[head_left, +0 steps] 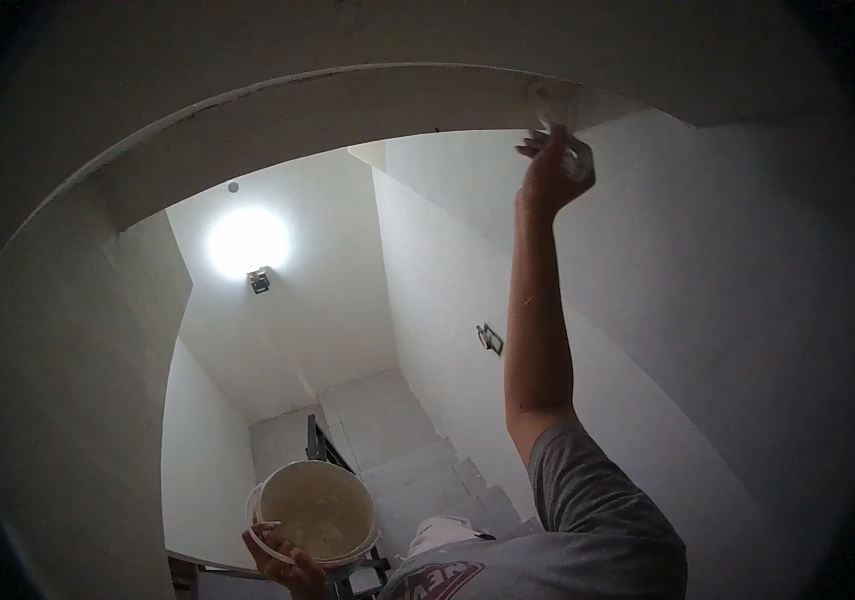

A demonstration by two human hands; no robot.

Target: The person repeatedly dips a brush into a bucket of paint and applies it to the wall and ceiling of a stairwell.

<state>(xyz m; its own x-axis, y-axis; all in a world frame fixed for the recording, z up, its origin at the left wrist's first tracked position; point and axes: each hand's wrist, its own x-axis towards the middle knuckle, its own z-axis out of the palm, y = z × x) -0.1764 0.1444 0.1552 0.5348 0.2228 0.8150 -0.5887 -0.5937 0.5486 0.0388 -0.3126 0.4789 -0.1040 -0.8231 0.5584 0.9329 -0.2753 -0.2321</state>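
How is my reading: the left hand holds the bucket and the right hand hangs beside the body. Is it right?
Not quite: in the head view, the right hand is raised high, near the beam overhead. The left hand does hold the bucket.

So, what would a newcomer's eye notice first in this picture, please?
First, the glaring round white light on the pale wall, upper left. Next, the bare right hand, raised from a short grey sleeve to the curved, dull pale beam at the top. Then, at the bottom, the left hand holding a round whitish bucket.
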